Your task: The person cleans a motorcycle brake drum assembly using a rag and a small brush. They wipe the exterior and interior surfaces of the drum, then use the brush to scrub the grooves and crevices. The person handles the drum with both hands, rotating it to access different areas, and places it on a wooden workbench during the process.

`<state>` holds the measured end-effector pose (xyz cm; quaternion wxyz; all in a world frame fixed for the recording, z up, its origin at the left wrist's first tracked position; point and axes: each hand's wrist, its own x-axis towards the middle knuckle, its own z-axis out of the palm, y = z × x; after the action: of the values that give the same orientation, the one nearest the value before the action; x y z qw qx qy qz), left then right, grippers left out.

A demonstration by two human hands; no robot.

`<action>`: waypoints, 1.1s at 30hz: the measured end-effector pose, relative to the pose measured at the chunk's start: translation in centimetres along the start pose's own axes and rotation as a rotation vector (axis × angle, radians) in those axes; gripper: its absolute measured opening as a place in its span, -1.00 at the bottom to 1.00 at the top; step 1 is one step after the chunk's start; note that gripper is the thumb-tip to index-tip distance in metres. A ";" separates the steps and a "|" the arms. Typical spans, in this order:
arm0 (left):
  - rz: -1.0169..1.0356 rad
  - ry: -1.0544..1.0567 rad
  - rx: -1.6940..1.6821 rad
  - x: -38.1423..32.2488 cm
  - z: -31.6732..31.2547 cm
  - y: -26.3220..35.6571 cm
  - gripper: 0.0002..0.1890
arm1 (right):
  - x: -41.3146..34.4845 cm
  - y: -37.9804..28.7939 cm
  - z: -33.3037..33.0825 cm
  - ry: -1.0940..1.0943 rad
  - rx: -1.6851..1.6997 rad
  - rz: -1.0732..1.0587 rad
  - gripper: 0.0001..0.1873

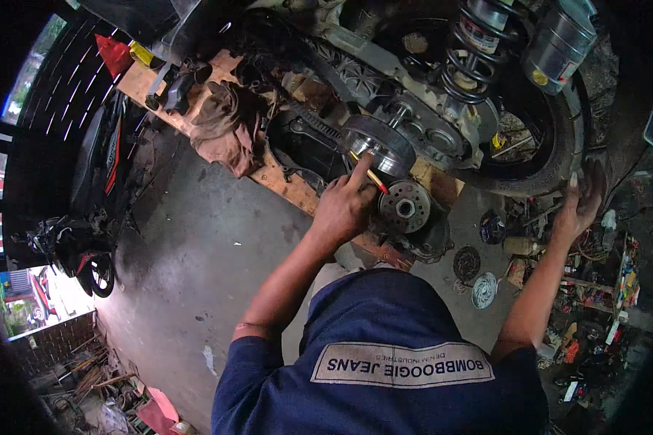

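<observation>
My left hand (348, 204) holds a thin yellow stick with a red end (378, 182), perhaps a brush or pencil, between its fingers. Its fingertips are at the shiny inside of a metal clutch bell (385, 157), which sits on the shaft of a scooter's opened transmission case (430, 128). Just below the bell is a round metal plate with a ring of holes and a centre nut (405, 207). To the right, my right hand (583, 204) has its fingers spread against the rear tyre (578, 141) and seems to hold nothing.
A brown rag (231, 128) and a black transmission cover (310, 138) lie on a wooden board (280, 182). A coil shock absorber (470, 65) rises by the wheel. Two round discs lie on the floor at the right, near scattered parts. Another motorcycle (90, 234) stands at the left.
</observation>
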<state>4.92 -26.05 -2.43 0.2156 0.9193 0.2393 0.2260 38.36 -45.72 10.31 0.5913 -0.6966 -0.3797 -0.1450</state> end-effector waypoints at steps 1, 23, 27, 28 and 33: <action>0.013 -0.034 0.037 0.2 0.0 -0.2 -0.81 | 0.8 -0.1 0.2 -0.038 -0.039 -0.019 -0.27; -0.338 0.323 -0.218 0.7 1.3 1.0 -0.83 | 2.6 -0.4 3.3 -0.080 -0.225 0.131 0.05; -0.229 0.474 -0.121 2.1 1.6 -0.2 -0.81 | 2.4 0.4 2.9 -0.111 -0.176 0.155 -0.02; -0.212 0.480 -0.071 2.4 1.7 -0.2 -0.81 | 2.3 0.6 2.8 -0.112 -0.168 0.173 -0.05; -0.169 0.519 0.038 3.2 2.4 -0.3 -0.82 | 1.7 2.2 2.6 -0.082 -0.120 0.106 -0.23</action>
<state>8.56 -24.79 -3.49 0.1481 0.8114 0.3665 0.4306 40.38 -42.78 9.15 0.5392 -0.7553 -0.3567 -0.1073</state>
